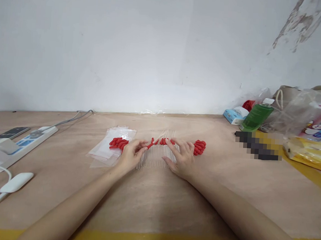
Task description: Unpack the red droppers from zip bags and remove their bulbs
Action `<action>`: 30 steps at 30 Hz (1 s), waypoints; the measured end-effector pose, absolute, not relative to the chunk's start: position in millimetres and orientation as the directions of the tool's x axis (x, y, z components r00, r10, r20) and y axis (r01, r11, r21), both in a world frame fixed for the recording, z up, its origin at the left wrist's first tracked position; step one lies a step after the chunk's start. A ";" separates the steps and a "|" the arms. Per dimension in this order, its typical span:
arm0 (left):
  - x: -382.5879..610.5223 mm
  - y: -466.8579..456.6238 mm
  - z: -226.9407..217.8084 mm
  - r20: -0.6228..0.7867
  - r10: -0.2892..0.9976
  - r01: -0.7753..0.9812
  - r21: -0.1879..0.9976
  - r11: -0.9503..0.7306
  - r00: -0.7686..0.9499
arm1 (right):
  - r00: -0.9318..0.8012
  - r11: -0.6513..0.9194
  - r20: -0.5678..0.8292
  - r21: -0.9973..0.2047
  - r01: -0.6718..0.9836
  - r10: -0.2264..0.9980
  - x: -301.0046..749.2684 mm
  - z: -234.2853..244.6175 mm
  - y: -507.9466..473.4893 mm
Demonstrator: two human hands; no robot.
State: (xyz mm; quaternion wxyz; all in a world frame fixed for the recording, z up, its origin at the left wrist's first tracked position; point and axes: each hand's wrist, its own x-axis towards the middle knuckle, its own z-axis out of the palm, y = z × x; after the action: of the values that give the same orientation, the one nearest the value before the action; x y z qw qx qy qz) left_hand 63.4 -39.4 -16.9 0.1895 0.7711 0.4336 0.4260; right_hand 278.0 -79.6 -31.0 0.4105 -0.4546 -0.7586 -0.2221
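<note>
A row of clear thin sticks with red tips [155,154] lies on the wooden table between my hands. My left hand [131,155] pinches one red-tipped stick at the row's left end. My right hand [182,157] rests on the right part of the row, fingers spread and pressing the sticks down. A bunch of red-tipped sticks [199,147] lies just right of my right hand. Another red bunch [118,142] sits on a stack of small clear plastic bags [110,149] left of my left hand.
A power strip [30,141] with plugs, a phone [13,132] and a white adapter [16,182] with cables lie at the left. At the right stand a green bottle [256,118], a tissue pack [233,115], clear bags [299,110] and a yellow packet [309,152]. A white wall rises behind.
</note>
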 end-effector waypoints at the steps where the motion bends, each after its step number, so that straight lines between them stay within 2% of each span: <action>1: 57.6 -48.9 -19.9 0.518 0.797 0.468 0.647 -0.602 0.310 | -0.294 0.503 0.811 -0.001 0.864 0.505 277.1 -28.1 -80.7; 4: 44.8 -73.7 -27.2 0.540 0.722 0.473 0.546 -0.692 0.432 | -0.439 0.585 0.755 0.090 0.806 0.488 274.4 -25.0 -83.8; 8: 41.8 -89.5 -30.4 0.550 0.690 0.488 0.489 -0.723 0.472 | -0.536 0.667 0.698 0.112 0.736 0.475 272.0 -35.2 -90.1; 11: 45.7 -91.3 -29.5 0.498 0.693 0.502 0.477 -0.721 0.522 | -0.513 0.667 0.686 0.054 0.743 0.516 270.6 -44.0 -96.7; 14: 48.7 -91.1 -30.9 0.470 0.654 0.509 0.411 -0.756 0.592 | -0.484 0.677 0.700 0.001 0.736 0.525 268.3 -47.6 -101.7; 20: 45.7 -94.9 -36.6 0.522 0.559 0.509 0.252 -0.823 0.645 | -0.503 0.728 0.734 0.019 0.686 0.456 266.4 -46.2 -106.8; 24: 31.3 -92.4 -34.0 0.544 0.570 0.530 0.250 -0.811 0.616 | -0.489 0.707 0.725 0.005 0.707 0.484 283.9 -43.0 -105.7; 27: 17.9 -87.3 -33.4 0.595 0.635 0.584 0.315 -0.748 0.493 | -0.382 0.620 0.738 -0.063 0.782 0.556 299.4 -40.5 -101.2; 30: 15.2 -84.9 -34.0 0.595 0.662 0.560 0.387 -0.733 0.455 | -0.346 0.594 0.737 -0.093 0.799 0.580 299.8 -39.8 -98.2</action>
State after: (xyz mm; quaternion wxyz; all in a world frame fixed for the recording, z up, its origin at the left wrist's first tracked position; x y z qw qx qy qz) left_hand 15.2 -84.9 -34.0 0.0674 0.8504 0.3593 0.3785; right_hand 299.8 -98.2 -39.8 0.3806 -0.4270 -0.8076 -0.1438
